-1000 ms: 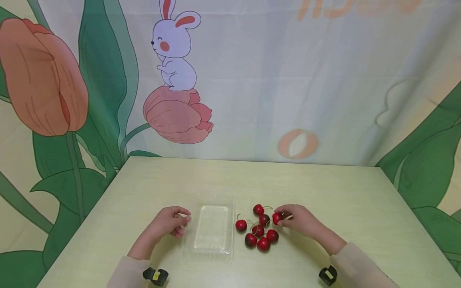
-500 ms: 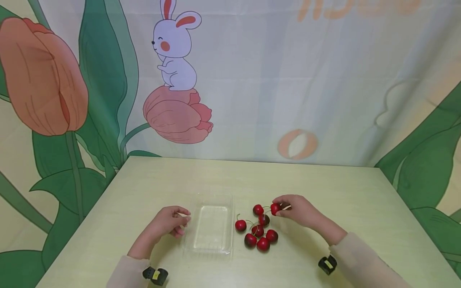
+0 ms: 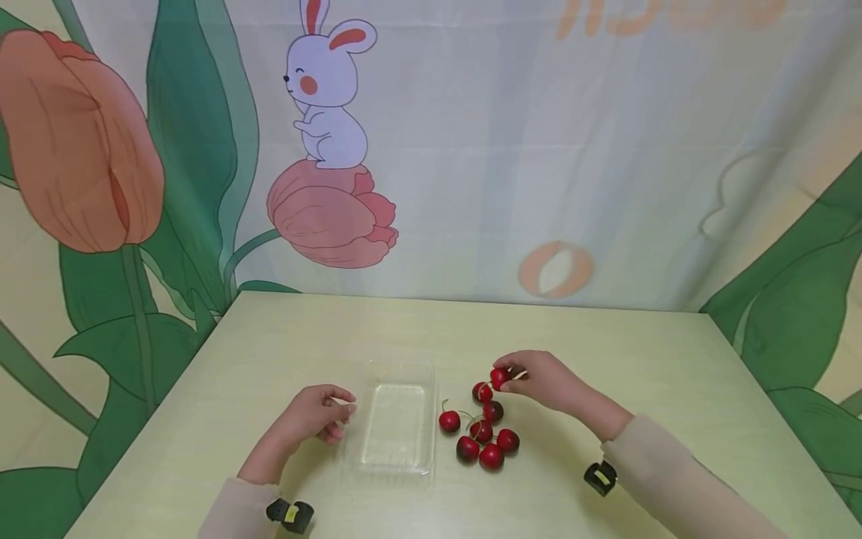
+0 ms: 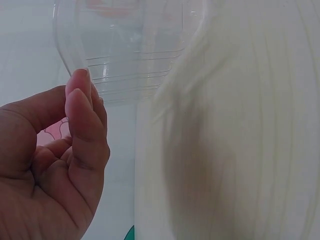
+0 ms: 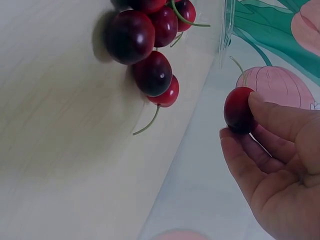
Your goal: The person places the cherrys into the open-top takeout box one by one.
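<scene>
My right hand pinches a dark red cherry between thumb and fingertips. Its green stem points up in the right wrist view. Just beyond it in the head view are several more cherries, grouped on the table, some with stems. My left hand has its fingertips and thumb at the left edge of a clear plastic box, pinching the rim. Up close in the left wrist view, the ridged clear wall of the box meets the fingertips; the thumb's tip is partly hidden behind them.
The pale wooden table ends at a back edge against a printed cloth with tulips and a rabbit. Black wrist cameras are strapped at both sleeves. The cherries lie right beside the box's right wall.
My right hand has lifted the cherry and carried it away from me and to the left, over the farthest cherry of the group. The left hand and the box have stayed put.
</scene>
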The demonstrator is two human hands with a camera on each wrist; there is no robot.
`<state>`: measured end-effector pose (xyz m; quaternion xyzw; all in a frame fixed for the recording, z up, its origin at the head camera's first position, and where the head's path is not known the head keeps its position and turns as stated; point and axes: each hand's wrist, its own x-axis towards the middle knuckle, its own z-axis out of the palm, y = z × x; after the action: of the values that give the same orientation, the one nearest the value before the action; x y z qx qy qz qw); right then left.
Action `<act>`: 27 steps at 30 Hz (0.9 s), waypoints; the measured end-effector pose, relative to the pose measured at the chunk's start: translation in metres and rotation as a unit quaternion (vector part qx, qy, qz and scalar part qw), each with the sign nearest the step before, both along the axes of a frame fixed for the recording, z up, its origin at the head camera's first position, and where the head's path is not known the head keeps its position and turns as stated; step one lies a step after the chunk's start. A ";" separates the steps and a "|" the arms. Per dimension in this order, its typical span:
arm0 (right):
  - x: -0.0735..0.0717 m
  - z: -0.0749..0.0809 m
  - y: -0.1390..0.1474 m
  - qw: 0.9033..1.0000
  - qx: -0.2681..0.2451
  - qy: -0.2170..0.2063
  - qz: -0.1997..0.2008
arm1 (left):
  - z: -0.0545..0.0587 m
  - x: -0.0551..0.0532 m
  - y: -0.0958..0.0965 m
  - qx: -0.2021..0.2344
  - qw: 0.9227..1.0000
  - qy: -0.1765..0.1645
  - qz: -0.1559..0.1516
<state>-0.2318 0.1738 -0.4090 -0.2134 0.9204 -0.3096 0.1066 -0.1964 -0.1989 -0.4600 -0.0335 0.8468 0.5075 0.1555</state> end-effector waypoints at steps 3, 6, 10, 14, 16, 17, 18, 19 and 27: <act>-0.002 0.001 -0.005 1.000 -0.001 0.004 0.007 | -0.001 0.000 0.001 -0.004 1.000 0.001 0.003; -0.003 0.003 -0.011 1.000 -0.002 0.005 0.011 | -0.001 0.001 0.001 -0.006 1.000 0.001 0.005; -0.005 0.007 -0.018 1.000 -0.006 0.003 0.017 | -0.001 0.001 0.001 -0.003 1.000 0.003 0.003; -0.005 0.011 -0.024 1.000 -0.007 -0.002 0.022 | -0.001 0.001 0.000 -0.002 1.000 0.003 0.003; -0.005 0.014 -0.026 1.000 -0.007 -0.004 0.023 | -0.001 0.000 0.000 -0.002 1.000 0.002 0.003; -0.005 0.015 -0.028 1.000 -0.008 -0.005 0.024 | -0.001 0.000 0.000 -0.002 1.000 0.002 0.003; -0.006 0.016 -0.029 1.000 -0.008 -0.005 0.025 | -0.001 0.000 0.000 -0.002 1.000 0.002 0.004; -0.006 0.017 -0.031 1.000 -0.008 -0.005 0.027 | -0.001 0.000 0.000 -0.003 1.000 0.002 0.004; -0.009 0.025 -0.043 0.999 0.004 -0.004 0.033 | 0.001 0.000 0.001 -0.007 1.000 0.002 0.008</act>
<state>-0.2410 0.1306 -0.3840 -0.2417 0.9137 -0.3034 0.1210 -0.1959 -0.1981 -0.4586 -0.0403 0.8503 0.5030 0.1497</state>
